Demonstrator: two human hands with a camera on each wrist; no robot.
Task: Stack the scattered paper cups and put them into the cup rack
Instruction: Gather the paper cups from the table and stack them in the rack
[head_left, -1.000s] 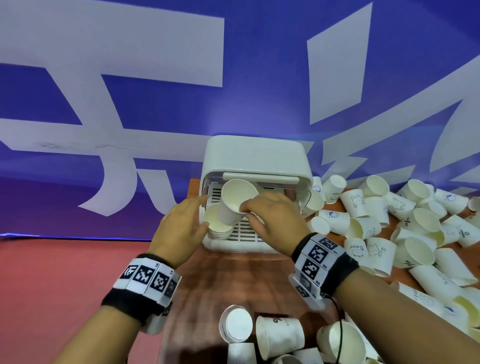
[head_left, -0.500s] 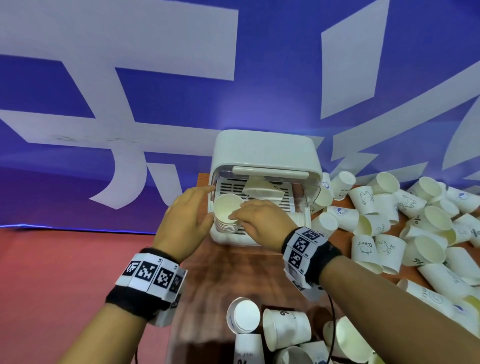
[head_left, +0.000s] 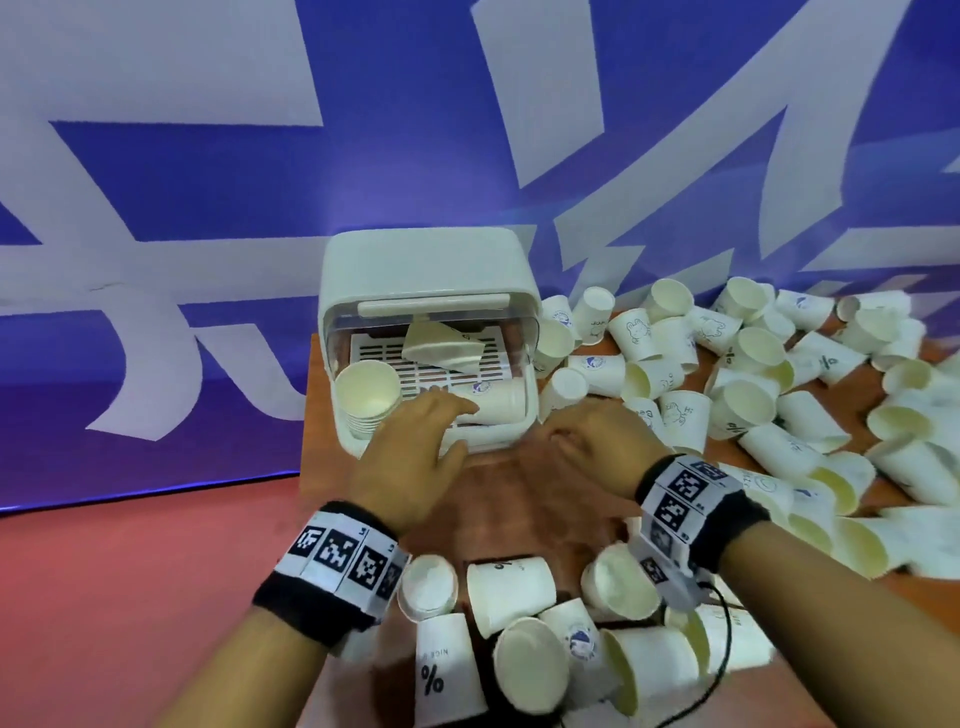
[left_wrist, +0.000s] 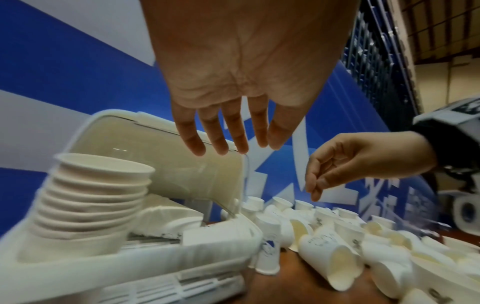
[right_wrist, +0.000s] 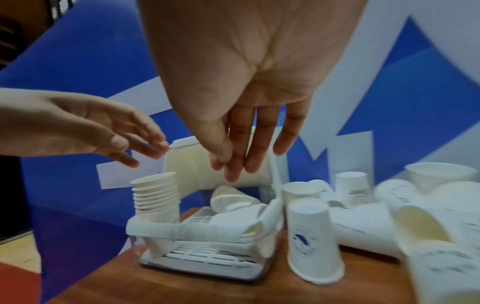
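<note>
One stack of cups (head_left: 367, 396), roughly ten deep though blur makes the count unsure, stands in the near-left corner of the cup rack (head_left: 423, 270). Two or three cups (head_left: 496, 400) lie loose on the rack floor. Dozens of scattered cups (head_left: 748, 400) cover the worktop (head_left: 519, 499) to the right and near side, so most work remains. The left hand (head_left: 410, 457) and right hand (head_left: 597, 441) hover with relaxed fingers, holding nothing.
</note>
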